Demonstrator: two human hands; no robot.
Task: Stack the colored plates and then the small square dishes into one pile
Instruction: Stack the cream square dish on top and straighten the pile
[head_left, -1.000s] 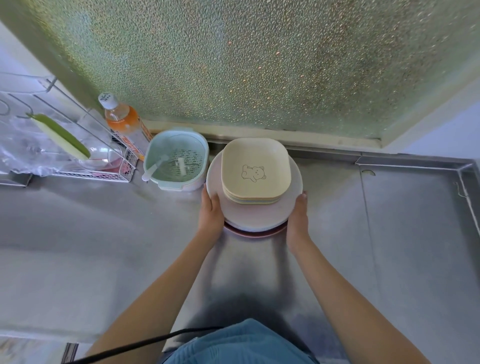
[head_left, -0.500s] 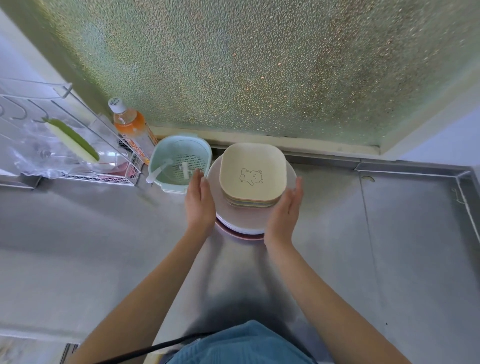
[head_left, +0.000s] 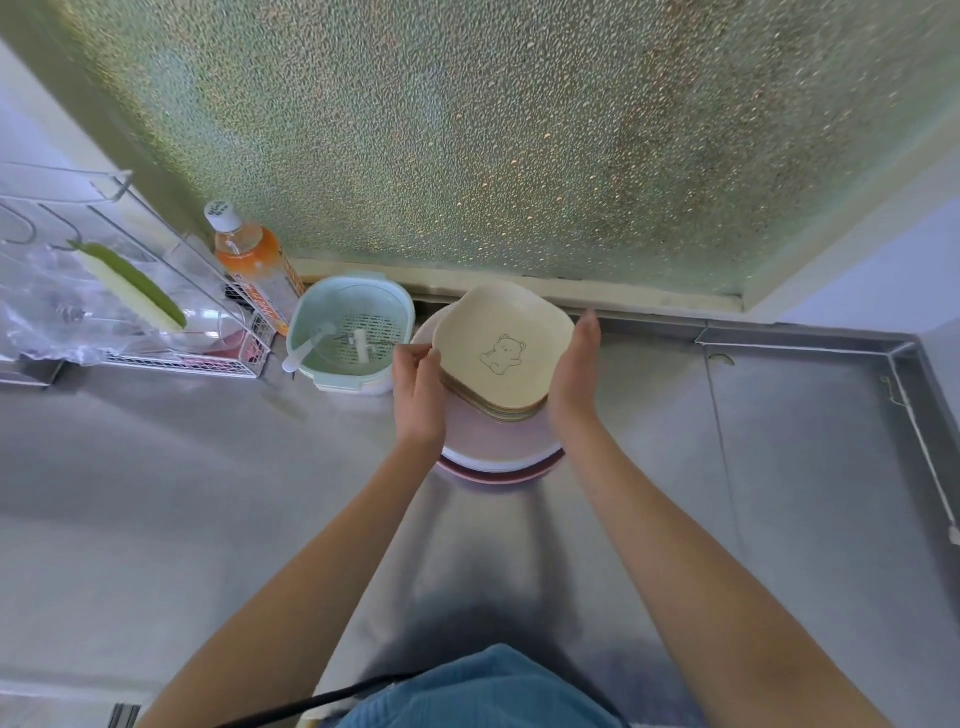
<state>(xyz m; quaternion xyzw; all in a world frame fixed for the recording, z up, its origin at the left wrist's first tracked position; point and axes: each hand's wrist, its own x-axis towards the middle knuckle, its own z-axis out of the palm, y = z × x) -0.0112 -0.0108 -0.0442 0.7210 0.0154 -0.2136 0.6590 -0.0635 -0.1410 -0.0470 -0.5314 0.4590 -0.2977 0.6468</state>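
The pile stands on the steel bench (head_left: 779, 467) close to its far edge, under the frosted glass pane (head_left: 519, 130). At the bottom are the round colored plates (head_left: 498, 447), pale pink on top, then white, with a darker pink rim showing lowest. On them lie the small square dishes (head_left: 501, 348), cream in color, and the top dish carries a drawn bear. The square dishes are turned a little, so their corners do not line up with the far edge of the bench, and their near side hangs slightly toward the person.

The left hand (head_left: 418, 395) is at the left side of the square dishes. Its fingers (head_left: 415, 356) are curled and pinch the edge of the dishes. The right hand (head_left: 574, 374) is flat and open, its palm pressed against the right side of the same dishes. So the 2 hands hold the square dishes between them.

Just left of the pile, touching or almost touching the plates, is a mint green strainer bowl (head_left: 353, 332) with a white spoon (head_left: 306, 353) inside. Behind it stands an orange bottle (head_left: 249, 260) with a white cap. At the far left corner is a wire rack (head_left: 156, 312).
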